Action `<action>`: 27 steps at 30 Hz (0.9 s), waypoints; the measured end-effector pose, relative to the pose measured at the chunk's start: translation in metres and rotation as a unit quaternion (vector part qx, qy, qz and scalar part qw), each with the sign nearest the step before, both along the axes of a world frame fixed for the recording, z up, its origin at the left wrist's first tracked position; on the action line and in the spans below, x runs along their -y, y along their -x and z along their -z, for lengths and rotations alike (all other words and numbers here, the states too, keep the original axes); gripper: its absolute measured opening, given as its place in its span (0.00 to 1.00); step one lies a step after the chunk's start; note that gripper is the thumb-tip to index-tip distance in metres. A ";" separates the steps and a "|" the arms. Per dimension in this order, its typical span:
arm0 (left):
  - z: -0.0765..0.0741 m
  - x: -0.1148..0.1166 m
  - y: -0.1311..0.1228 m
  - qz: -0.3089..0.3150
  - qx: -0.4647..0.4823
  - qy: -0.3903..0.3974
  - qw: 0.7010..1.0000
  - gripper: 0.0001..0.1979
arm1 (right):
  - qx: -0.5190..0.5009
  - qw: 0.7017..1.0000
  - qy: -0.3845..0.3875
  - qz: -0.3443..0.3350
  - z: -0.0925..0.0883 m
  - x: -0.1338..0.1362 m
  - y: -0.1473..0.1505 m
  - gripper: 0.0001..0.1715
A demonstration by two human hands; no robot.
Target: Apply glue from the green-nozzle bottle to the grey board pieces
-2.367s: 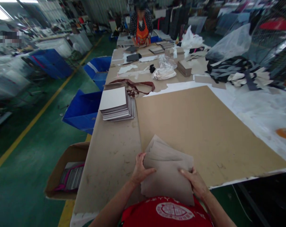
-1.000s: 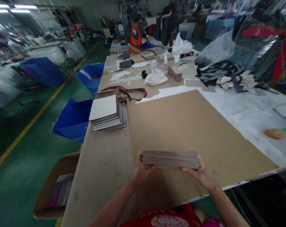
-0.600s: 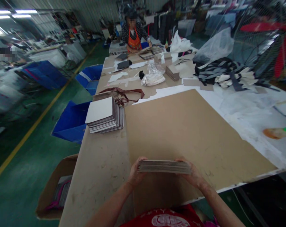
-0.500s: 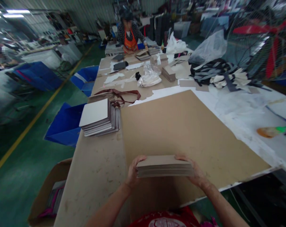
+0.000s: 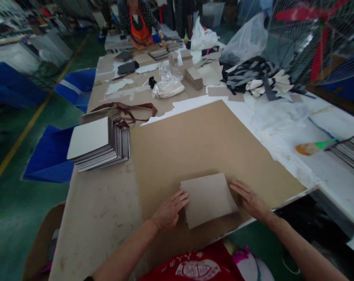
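Observation:
A stack of grey-brown cardboard sheets lies flat on a large brown board, close to the table's front edge. My left hand rests against the stack's left side, fingers stretched out and fingertips touching its edge. Beside the right side is my right hand, with its fingers extended and apart; whether it touches the stack I cannot tell. Neither hand grips anything. The top sheet sits a little askew to the board.
Pale-topped boards are piled at the left, near brown straps. A brush lies at the right, before dark fabric strips and a fan. Blue bins stand left of the table. A person works at the far end.
The stack, held upright between both hands before, now lies flat on the board. Both hands have loosened, and the right has moved outward. The view has tilted down and shifted right.

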State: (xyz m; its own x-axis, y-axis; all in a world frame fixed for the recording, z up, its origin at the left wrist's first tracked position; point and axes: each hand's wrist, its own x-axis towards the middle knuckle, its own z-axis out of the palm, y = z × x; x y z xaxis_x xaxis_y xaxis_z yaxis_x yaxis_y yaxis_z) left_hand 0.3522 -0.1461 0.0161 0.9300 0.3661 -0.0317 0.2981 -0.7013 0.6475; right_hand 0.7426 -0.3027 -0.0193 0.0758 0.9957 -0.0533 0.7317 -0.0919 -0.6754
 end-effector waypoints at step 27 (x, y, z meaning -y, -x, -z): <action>0.046 0.023 -0.057 -0.297 0.057 -0.094 0.949 0.33 | -0.069 0.964 0.013 0.256 0.002 -0.017 0.082 0.39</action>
